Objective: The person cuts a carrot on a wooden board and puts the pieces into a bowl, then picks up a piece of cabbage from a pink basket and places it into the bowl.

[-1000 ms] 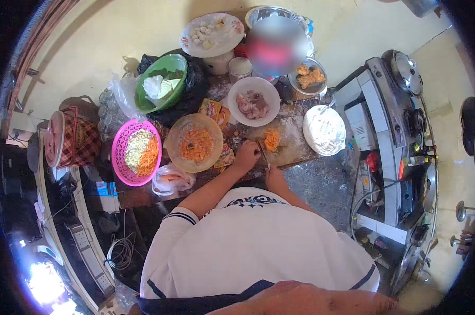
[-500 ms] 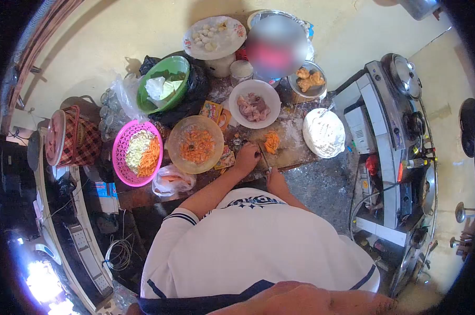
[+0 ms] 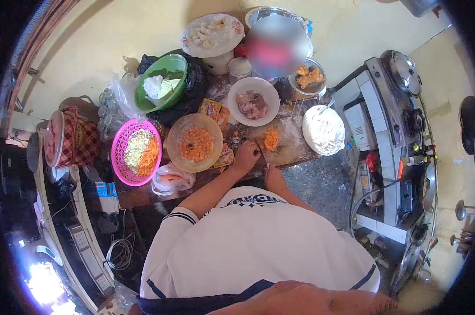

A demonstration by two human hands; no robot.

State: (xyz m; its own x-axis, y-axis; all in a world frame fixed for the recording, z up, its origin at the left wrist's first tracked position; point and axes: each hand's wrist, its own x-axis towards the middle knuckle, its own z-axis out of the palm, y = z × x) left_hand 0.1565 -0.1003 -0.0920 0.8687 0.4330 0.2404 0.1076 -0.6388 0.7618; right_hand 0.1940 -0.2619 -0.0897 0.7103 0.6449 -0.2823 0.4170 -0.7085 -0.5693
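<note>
My right hand is closed round the handle of a knife, whose blade lies over the cutting board. Just left of the blade, my left hand rests on the board with its fingers curled; whatever is under them is too small to make out. A small heap of orange carrot strips lies on the board beyond the knife. Behind it stands a white bowl of raw meat. Left of my left hand is a bowl of carrot pieces.
A pink basket holds shredded vegetables, with a plastic bag beside it. Farther back are a green basin, a floral plate and a bowl of fried pieces. A white bowl is right of the board; a stove stands far right.
The knife and my right hand have shifted slightly left, close to my left hand. The bowls and the carrot heap stay in place, apart from a slight shift of the view.
</note>
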